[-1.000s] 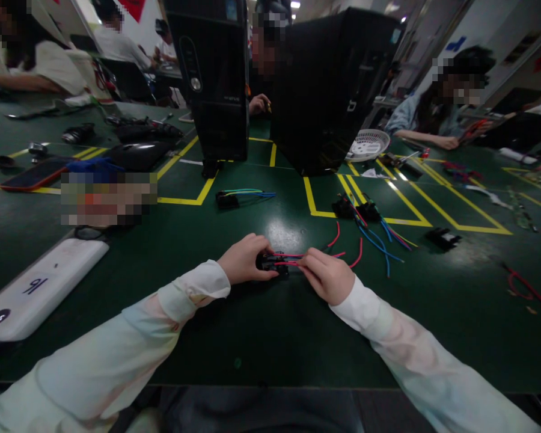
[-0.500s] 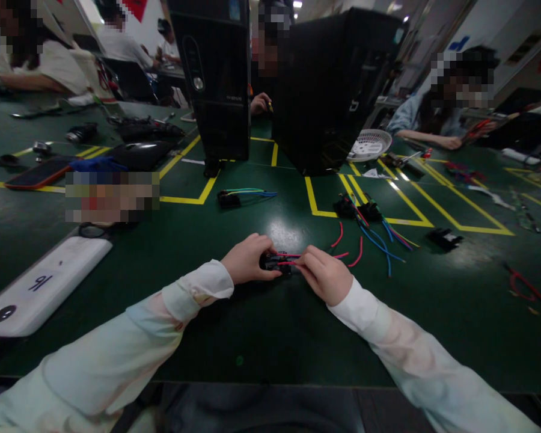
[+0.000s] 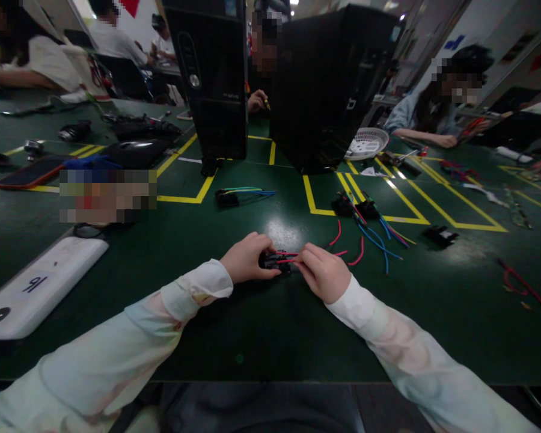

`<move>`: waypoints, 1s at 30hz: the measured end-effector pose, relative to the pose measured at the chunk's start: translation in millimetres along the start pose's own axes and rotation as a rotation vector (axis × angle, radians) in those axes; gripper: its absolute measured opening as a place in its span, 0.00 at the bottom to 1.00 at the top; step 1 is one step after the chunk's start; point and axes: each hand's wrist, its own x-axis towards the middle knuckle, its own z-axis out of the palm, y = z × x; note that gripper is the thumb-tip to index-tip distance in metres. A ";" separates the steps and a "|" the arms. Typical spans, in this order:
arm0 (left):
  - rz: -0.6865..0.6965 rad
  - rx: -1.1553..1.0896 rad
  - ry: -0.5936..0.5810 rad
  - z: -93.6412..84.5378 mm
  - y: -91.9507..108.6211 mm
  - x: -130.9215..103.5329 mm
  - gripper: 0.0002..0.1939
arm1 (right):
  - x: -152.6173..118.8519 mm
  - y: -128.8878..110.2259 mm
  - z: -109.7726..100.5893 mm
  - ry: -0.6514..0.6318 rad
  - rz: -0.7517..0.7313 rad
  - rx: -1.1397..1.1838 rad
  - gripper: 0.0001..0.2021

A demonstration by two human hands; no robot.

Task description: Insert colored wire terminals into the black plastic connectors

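My left hand [image 3: 249, 257] is closed around the left end of a small black connector block [image 3: 276, 263], held low over the green table. Red wires [image 3: 288, 261] run from the block toward the right. My right hand [image 3: 321, 270] pinches a red wire close to the block; its fingertips hide part of the wire. Just beyond my right hand lie short loose pieces of red wire [image 3: 357, 252]. Farther back are two black blocks [image 3: 368, 210] with blue, red and yellow wires, and another wired black block [image 3: 226, 197] sits to the left.
Two black computer towers [image 3: 207, 90] stand at the back. At left lies a white device [image 3: 40, 288] marked 16. A black part [image 3: 440, 236] and red wire [image 3: 525, 288] lie to the right. Behind is a white basket [image 3: 368, 143]. Other people sit around the table.
The view has shifted slightly. Both hands keep their hold on the block and the red wire, with hardly any movement between them.
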 end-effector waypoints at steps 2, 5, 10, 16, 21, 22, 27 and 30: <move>0.006 0.000 -0.002 0.9 -1.2 0.1 0.17 | 0.6 -0.5 0.2 -0.019 -0.002 -0.007 0.09; 0.004 0.005 0.005 1.5 -2.2 0.5 0.16 | 2.4 -1.1 1.0 -0.012 0.020 -0.021 0.09; -0.012 0.014 0.016 0.2 -1.3 0.6 0.16 | 2.5 1.0 3.3 -0.031 0.016 -0.012 0.08; -0.014 0.011 0.008 -0.4 -1.6 -0.1 0.16 | 0.0 3.4 3.1 -0.022 -0.012 0.020 0.10; -0.008 0.020 0.005 0.5 -2.4 0.0 0.16 | -0.2 3.7 2.8 -0.032 -0.013 0.042 0.09; -0.008 0.019 0.003 0.6 -2.3 -0.1 0.16 | -0.3 3.8 3.1 -0.034 -0.011 0.047 0.09; -0.006 0.026 0.013 1.0 -2.2 -0.1 0.17 | -0.5 3.4 4.5 -0.005 0.010 0.076 0.09; 0.002 0.021 0.015 1.5 -2.8 0.1 0.17 | -0.7 3.3 4.6 -0.031 0.007 0.075 0.09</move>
